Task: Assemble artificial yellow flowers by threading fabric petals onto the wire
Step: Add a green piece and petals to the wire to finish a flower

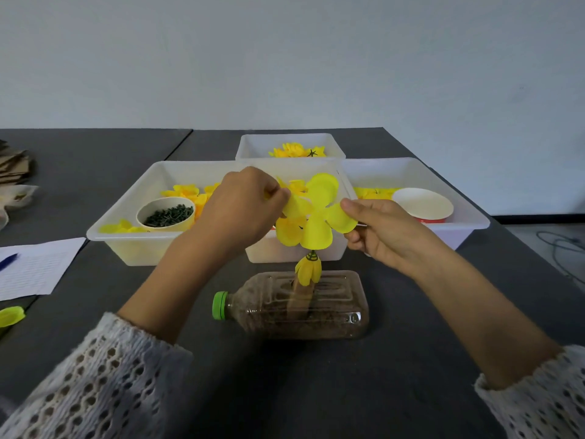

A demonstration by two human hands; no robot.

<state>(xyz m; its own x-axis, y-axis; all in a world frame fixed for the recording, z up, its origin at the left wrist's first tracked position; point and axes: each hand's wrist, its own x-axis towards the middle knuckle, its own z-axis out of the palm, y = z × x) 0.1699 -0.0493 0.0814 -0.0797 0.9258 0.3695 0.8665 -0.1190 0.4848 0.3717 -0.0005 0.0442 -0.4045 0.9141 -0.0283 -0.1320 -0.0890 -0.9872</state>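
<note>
both hands (243, 207) pinch yellow petal layer (318, 213); no legible writing

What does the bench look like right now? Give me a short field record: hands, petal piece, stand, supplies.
left hand: pinches the left lobe of the petal piece
right hand: pinches the right lobe
petal piece: yellow, spread open, held above the bottle
bottle: on its side, green cap to the left, brown fill, carries a threaded yellow flower
paper cup: in the left bin, holds dark green pieces
far bin: holds yellow flowers
</note>
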